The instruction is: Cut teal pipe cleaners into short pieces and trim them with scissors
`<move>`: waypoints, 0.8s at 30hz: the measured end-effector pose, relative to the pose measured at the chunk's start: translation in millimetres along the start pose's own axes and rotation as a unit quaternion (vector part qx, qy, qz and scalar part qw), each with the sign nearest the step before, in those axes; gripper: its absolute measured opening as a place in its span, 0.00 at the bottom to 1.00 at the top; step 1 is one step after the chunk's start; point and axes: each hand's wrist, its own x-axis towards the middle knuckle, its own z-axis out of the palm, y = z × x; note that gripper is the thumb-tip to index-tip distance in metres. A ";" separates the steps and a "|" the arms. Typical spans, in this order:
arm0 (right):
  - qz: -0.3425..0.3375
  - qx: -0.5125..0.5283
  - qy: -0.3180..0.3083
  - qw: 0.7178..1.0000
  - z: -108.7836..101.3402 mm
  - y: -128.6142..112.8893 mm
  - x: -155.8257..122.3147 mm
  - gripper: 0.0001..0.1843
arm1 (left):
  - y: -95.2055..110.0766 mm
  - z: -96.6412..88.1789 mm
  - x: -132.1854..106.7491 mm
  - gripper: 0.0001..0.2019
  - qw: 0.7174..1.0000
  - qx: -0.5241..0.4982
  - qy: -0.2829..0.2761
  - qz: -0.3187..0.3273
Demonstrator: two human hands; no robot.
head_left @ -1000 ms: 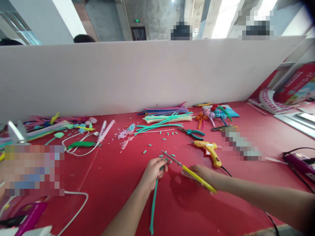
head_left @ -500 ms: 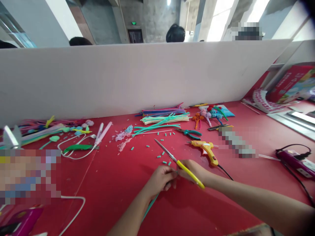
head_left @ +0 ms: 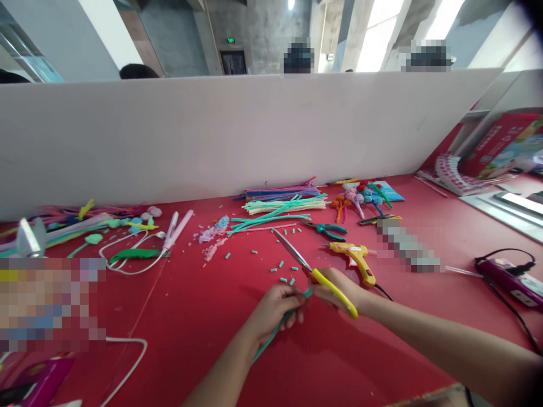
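My left hand is closed on a teal pipe cleaner, possibly a small bundle. Its short end sticks out past my fingertips, and the long part trails below my palm towards the table's front. My right hand grips scissors with yellow handles, close beside that end. The blades point away to the upper left and look nearly closed; the fingers inside the handles are partly hidden. Several short teal cut pieces lie on the red table just beyond my hands.
Behind lie bundled pipe cleaners, pliers and fuzzy figures. A yellow glue gun with its cord is at right. Pink tools with a white cable sit at left. A white partition closes the back.
My right hand and the scissors have moved slightly right and up, away from my left hand. The teal end now shows between the hands, and a cut piece is visible where the blades were.
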 end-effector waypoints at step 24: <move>-0.011 -0.166 -0.040 0.985 -4.7 9.9 -34.8 0.24 | 4.0 -15.7 4.1 0.11 0.978 -0.029 0.170 0.121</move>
